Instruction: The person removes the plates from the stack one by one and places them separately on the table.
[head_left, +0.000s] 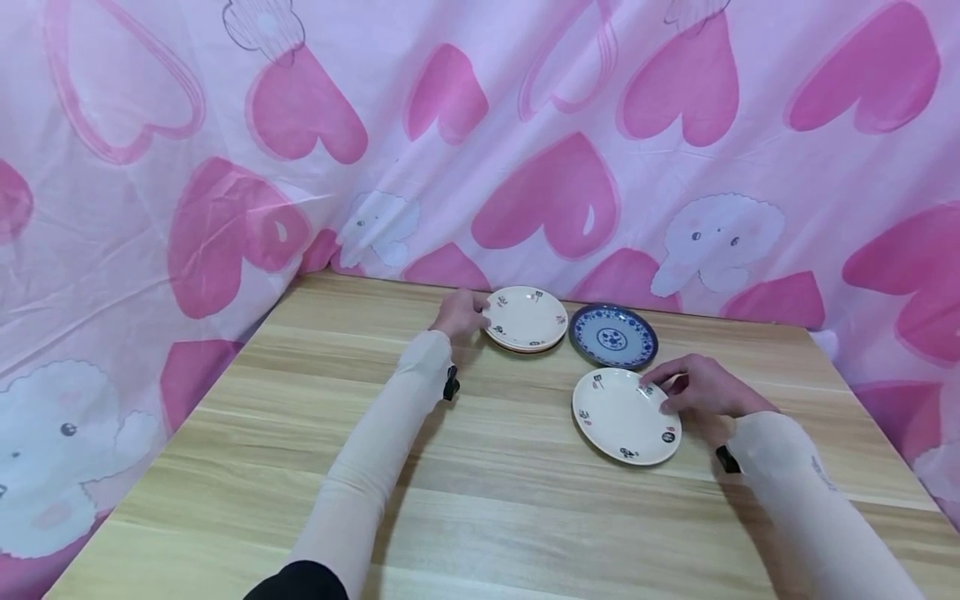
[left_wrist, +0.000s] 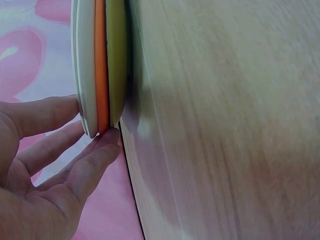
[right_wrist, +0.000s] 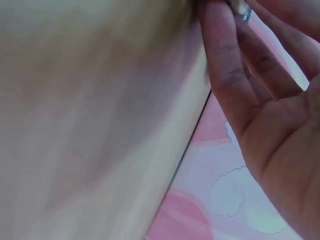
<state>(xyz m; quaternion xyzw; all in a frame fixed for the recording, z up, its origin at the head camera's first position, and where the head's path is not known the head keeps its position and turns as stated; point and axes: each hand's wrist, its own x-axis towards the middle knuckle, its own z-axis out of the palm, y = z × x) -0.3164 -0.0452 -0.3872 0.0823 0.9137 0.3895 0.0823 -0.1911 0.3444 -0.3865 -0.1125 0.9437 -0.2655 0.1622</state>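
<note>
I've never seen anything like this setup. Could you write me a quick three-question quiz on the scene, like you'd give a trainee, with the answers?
1. True or false: the blue-patterned plate lies nearer the heart-patterned cloth than the front white plate does.

2. Multiple choice: the fingers of the right hand touch
A) the blue-patterned plate
B) the front white plate
C) the heart-patterned cloth

3. Fill in: in the left wrist view, the stack of plates, touched by the left hand, is white on one side, yellowish on the other and ___ between.

Key: 1. True. 2. B. 3. Orange.
</note>
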